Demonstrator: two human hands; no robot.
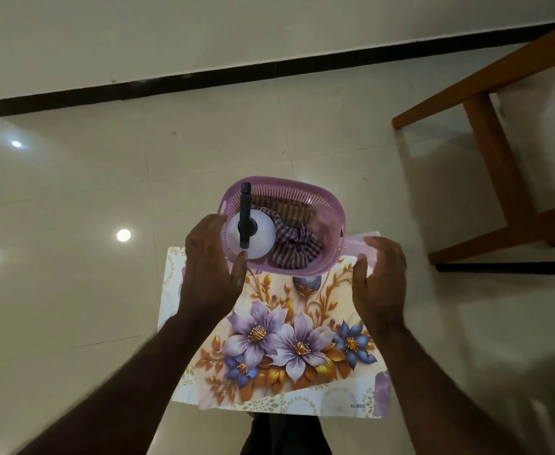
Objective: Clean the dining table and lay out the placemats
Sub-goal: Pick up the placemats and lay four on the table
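A pink plastic basket (327, 205) sits on the far end of a stack of floral placemats (289, 339). Inside it stand a white spray bottle (263, 231) with a black nozzle and a crumpled purple checked cloth (297, 247). My left hand (210, 267) grips the basket's left side, thumb on the near rim. My right hand (381, 284) hovers just right of the basket over the placemats' far right corner, its fingers and thumb spread in a loose curve and holding nothing. What supports the placemats is hidden beneath them.
Glossy cream floor tiles (89, 257) lie all around, with a black skirting strip (236, 73) along the wall beyond. Wooden legs and rails of a piece of furniture (496, 159) stand at the right. My dark trouser leg (286, 435) shows below the placemats.
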